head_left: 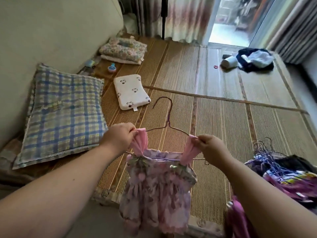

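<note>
My left hand (pixel 120 134) is closed in a pinch on the left pink fabric strap (pixel 139 141), with the fingers curled over it where it crosses the wire. My right hand (pixel 208 143) pinches the right pink fabric strap (pixel 189 150) the same way, between thumb and fingertips. Both straps belong to the small floral pink-and-lilac child's dress (pixel 157 186), which hangs from the two grips toward 6 o'clock over the near edge of the woven straw mat (pixel 223 117). Between my hands runs the thin purple wire hanger (pixel 169 117). Its long axis lies from 9 to 3 o'clock, a little lower on the right, and its hook points away toward 12. Each strap sits on a sloping shoulder of the wire, inside the outer bend. So I judge that any slide must follow that axis, the left strap toward 9 and the right toward 3. Each hand is already on its own strap, and neither is nearer. Further out, a tangle of wire hangers on dark clothes (pixel 283 169) lies at 4 o'clock, and a blue plaid pillow (pixel 65 114) lies at 10.
</note>
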`<state>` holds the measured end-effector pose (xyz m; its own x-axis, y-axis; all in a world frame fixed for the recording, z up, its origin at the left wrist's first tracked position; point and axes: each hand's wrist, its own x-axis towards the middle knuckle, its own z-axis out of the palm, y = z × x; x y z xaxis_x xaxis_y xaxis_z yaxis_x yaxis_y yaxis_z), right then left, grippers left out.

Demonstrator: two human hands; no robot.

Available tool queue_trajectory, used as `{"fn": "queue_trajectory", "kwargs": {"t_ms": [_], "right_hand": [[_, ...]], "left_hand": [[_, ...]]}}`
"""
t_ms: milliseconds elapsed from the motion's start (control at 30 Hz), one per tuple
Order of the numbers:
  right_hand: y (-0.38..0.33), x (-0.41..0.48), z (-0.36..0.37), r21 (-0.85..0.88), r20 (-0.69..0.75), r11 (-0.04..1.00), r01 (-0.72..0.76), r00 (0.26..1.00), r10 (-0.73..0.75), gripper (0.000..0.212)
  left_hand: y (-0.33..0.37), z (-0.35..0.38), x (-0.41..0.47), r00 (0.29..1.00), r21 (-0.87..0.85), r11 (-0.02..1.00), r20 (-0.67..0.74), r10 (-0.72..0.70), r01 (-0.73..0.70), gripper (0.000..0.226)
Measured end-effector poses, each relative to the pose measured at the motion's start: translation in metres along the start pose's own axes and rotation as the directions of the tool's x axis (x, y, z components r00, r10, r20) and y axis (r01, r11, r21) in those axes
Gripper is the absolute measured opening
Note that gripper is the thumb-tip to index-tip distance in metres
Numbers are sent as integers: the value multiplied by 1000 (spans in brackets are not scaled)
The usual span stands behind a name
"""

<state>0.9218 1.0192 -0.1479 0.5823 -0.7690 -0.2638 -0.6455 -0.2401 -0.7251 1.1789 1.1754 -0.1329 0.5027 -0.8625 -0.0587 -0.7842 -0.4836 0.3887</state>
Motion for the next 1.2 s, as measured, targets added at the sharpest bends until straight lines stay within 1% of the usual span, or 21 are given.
{"fn": "queue_trajectory", "kwargs": {"t_ms": [167, 267, 400, 467, 533, 600, 667, 733, 800, 833, 867, 933, 1000, 1067, 1200], "right_hand": [[22, 84, 0, -121, -46, 991, -58, 998, 53, 30], [39, 130, 13, -174, -44, 981, -91, 995, 85, 23], [83, 181, 46, -246, -32, 958, -149, 989, 146, 15], [109, 201, 69, -363, -61, 917, -164, 987, 152, 13], [134, 218, 92, -466, -117, 863, -193, 981, 156, 14], [150, 236, 112, -433, -141, 864, -256, 966, 215, 13], [163, 254, 128, -288, -153, 898, -332, 942, 299, 20], [172, 264, 141, -156, -167, 913, -378, 921, 352, 13], [179, 264, 153, -63, -165, 920, -388, 913, 373, 32], [180, 258, 156, -53, -148, 921, -386, 915, 376, 40], [181, 251, 158, -68, -133, 922, -381, 919, 370, 48], [179, 229, 157, -127, -102, 920, -371, 928, 360, 59], [173, 202, 145, -170, -101, 920, -353, 935, 340, 60], [162, 174, 132, -248, -121, 911, -330, 943, 309, 60], [128, 115, 81, -332, -201, 885, -328, 941, 273, 60]], "left_hand": [[1, 37, 94, 997, 23, 999, 71, -25, 23, 20], [-5, 68, 139, 989, 51, 998, 134, -55, 49, 20], [-30, 125, 183, 974, 107, 992, 208, -85, 63, 19], [-46, 157, 204, 959, 111, 992, 269, -86, 58, 17], [-58, 189, 223, 949, 94, 993, 301, -94, 69, 16], [-67, 216, 236, 945, 82, 992, 307, -113, 92, 16], [-76, 241, 247, 946, 98, 990, 301, -122, 97, 17], [-82, 260, 254, 945, 84, 990, 298, -134, 113, 21], [-85, 275, 252, 930, 87, 985, 325, -169, 148, 39], [-84, 279, 248, 920, 102, 984, 351, -173, 146, 49], [-82, 280, 243, 910, 116, 986, 383, -158, 123, 57], [-68, 276, 231, 892, 119, 992, 446, -79, 28, 65], [-45, 262, 218, 873, 89, 993, 487, 25, -78, 67], [-16, 246, 201, 847, 44, 983, 516, 132, -180, 68], [52, 201, 166, 774, -16, 911, 521, 359, -412, 66]]}}
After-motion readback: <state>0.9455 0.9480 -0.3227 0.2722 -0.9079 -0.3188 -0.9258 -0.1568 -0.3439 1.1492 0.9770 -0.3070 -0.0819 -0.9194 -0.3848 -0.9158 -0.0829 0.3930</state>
